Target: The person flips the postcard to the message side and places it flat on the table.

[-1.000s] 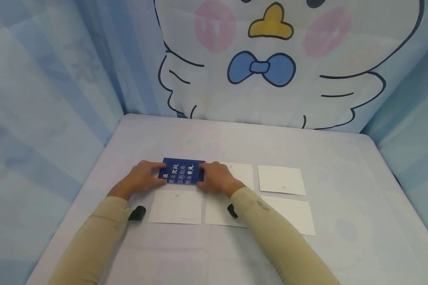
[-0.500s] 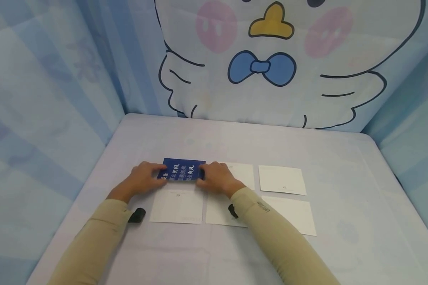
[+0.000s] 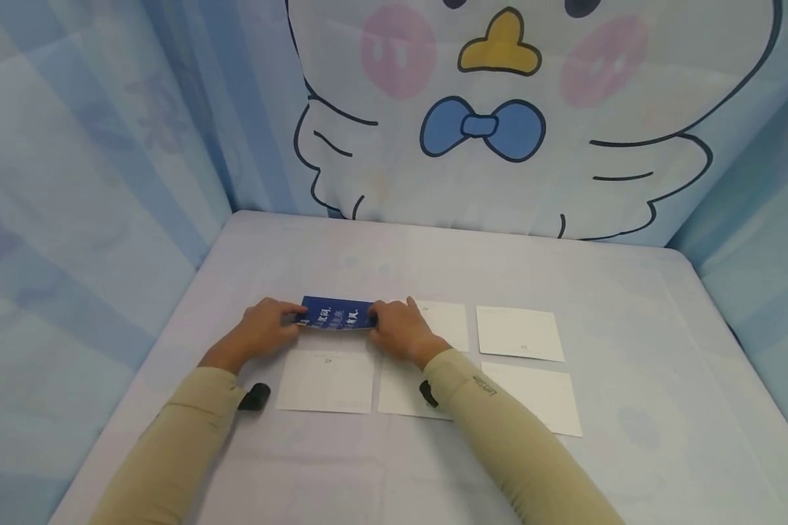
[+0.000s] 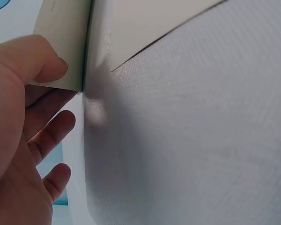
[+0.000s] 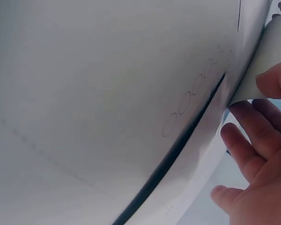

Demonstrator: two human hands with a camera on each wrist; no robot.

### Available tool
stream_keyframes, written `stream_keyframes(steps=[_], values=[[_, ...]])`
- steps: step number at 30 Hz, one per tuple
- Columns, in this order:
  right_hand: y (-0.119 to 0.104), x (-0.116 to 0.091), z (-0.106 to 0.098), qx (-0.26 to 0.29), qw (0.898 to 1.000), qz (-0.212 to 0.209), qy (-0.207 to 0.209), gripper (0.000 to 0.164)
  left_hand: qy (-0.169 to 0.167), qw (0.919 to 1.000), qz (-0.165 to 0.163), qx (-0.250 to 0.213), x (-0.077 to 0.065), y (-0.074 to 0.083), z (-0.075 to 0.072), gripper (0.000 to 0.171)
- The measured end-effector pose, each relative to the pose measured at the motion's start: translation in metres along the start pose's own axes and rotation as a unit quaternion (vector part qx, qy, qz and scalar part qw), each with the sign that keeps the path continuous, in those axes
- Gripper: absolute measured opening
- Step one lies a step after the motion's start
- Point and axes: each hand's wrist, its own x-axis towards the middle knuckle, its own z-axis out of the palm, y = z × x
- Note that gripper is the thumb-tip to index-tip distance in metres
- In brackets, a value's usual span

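Observation:
A dark blue postcard (image 3: 337, 315) with white printed characters is held at both short ends, tilted with its near edge raised. My left hand (image 3: 257, 328) pinches the left end. In the left wrist view the thumb (image 4: 49, 63) lies on the card's pale back (image 4: 68, 37), with fingers behind. At the other end my right hand (image 3: 403, 329) pinches the postcard, its thumb on the pale back (image 5: 253, 82) in the right wrist view. A white card (image 3: 325, 383) lies flat just in front of the postcard, and another white card (image 3: 445, 321) is partly hidden by the right hand.
Several white cards lie in two rows on the pale tablecloth (image 3: 637, 328), including one at the back right (image 3: 520, 333) and one at the front right (image 3: 543, 401), partly under the right sleeve (image 3: 499, 423). Printed curtains (image 3: 105, 182) enclose the table.
The blue postcard's near edge has risen, so its printed face looks narrower from above. Both hands have kept hold and shifted only slightly. The white cards have stayed put.

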Motion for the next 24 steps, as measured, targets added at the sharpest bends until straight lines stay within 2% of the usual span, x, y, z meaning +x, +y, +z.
stream_keyframes(steps=[4,9,18,24], values=[[0.000,-0.002,-0.003,0.014,1.000,0.012,-0.006,0.036,0.006,0.9999,-0.008,0.001,0.000,0.003,0.000,0.048],[0.001,-0.006,-0.004,0.086,0.996,0.037,-0.005,0.034,0.006,0.9994,-0.031,-0.018,-0.004,0.008,-0.001,0.046],[0.006,-0.011,-0.006,0.164,0.984,0.024,0.071,0.023,0.080,0.9937,-0.019,-0.076,-0.007,0.010,-0.001,0.029],[0.009,-0.012,-0.006,0.240,0.964,0.049,0.108,0.028,0.093,0.9883,-0.043,-0.113,-0.005,0.013,-0.004,0.031]])
